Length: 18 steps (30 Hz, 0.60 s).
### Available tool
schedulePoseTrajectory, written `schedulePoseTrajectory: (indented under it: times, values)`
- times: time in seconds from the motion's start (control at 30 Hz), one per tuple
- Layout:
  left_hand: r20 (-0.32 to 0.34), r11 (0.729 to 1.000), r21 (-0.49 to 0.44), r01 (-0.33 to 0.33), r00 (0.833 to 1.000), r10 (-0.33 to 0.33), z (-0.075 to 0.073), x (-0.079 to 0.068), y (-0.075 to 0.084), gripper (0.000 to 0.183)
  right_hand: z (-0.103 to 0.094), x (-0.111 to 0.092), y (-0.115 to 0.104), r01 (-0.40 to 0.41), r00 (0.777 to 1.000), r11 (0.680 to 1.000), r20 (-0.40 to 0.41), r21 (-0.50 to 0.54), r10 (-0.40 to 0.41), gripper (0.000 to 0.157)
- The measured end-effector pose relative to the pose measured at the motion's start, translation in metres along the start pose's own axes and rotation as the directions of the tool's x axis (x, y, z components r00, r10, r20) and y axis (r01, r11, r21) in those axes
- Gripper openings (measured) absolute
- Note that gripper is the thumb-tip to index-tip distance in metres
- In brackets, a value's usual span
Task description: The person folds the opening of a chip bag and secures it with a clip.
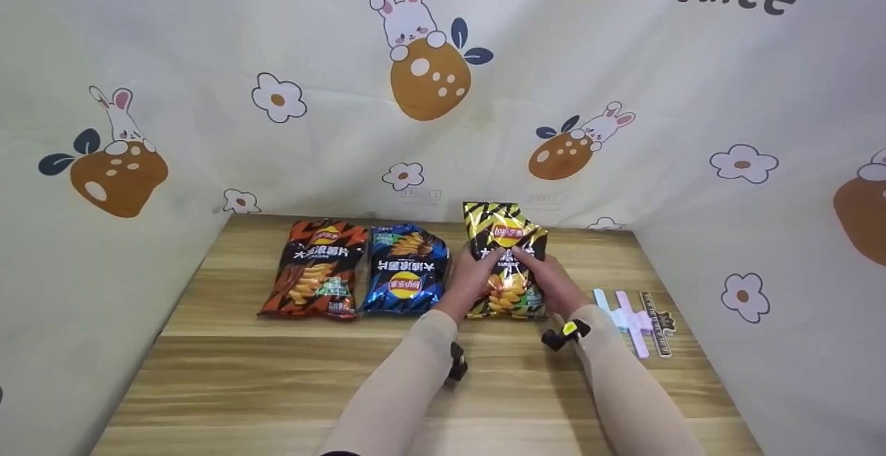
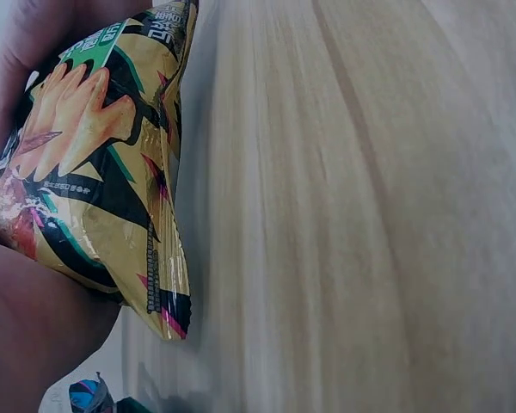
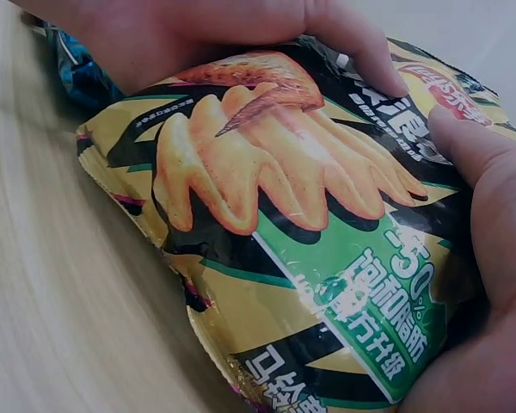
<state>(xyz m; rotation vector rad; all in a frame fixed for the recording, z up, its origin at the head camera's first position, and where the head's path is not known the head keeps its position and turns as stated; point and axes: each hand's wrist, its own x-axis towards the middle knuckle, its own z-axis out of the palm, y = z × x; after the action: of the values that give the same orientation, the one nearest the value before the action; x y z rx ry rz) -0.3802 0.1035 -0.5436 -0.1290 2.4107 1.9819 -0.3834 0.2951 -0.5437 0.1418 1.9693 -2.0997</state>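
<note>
Both hands grip a yellow and black potato chip bag [image 1: 509, 290] from its two sides, thumbs across its printed front. The left hand [image 1: 474, 279] holds the bag's left edge and the right hand [image 1: 559, 284] its right edge. Fingers behind the bag are hidden. In the right wrist view the chip bag [image 3: 275, 189] shows its chip picture and a green label, with a thumb [image 3: 482, 159] on the front. Its crimped lower end appears in the left wrist view, close to the wooden tabletop [image 2: 327, 215]. To the left lies a blue chip bag [image 1: 408, 269].
A red and black chip bag [image 1: 315, 269] lies at the far left of the wooden table [image 1: 277, 387]. Right of the right forearm are pastel blue and pink flat pieces [image 1: 626, 321] and a clear ruler [image 1: 656, 324]. A printed cloth [image 1: 332, 144] hangs behind the table.
</note>
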Motion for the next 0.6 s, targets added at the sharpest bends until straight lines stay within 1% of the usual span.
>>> schedulePoseTrajectory:
  times: [0.17, 0.23, 0.33, 0.47, 0.6]
  values:
    - [0.026, 0.995, -0.098, -0.019, 0.999, 0.021, -0.003, -0.002, 0.008, 0.081, 0.004, -0.003, -0.007, 0.045, 0.999, 0.999, -0.025, -0.031, -0.046, 0.059]
    - [0.042, 0.991, -0.130, -0.023, 0.999, 0.029, -0.005, -0.003, 0.012, 0.081, 0.006, -0.006, -0.010, 0.058, 0.998, 0.998, -0.028, -0.022, -0.059, 0.059]
    - [0.049, 0.991, -0.129, -0.041, 0.998, 0.048, -0.007, -0.005, 0.017, 0.079, 0.008, -0.010, -0.014, 0.072, 0.997, 0.997, -0.037, -0.014, -0.073, 0.061]
    - [0.042, 0.992, -0.094, -0.079, 0.996, 0.083, -0.012, -0.008, 0.022, 0.074, 0.014, -0.016, -0.018, 0.096, 0.993, 0.995, -0.067, -0.022, -0.098, 0.060]
    - [0.068, 0.986, -0.143, -0.091, 0.993, 0.102, -0.018, -0.014, 0.027, 0.069, 0.020, -0.023, -0.022, 0.119, 0.988, 0.991, -0.096, -0.056, -0.124, 0.062]
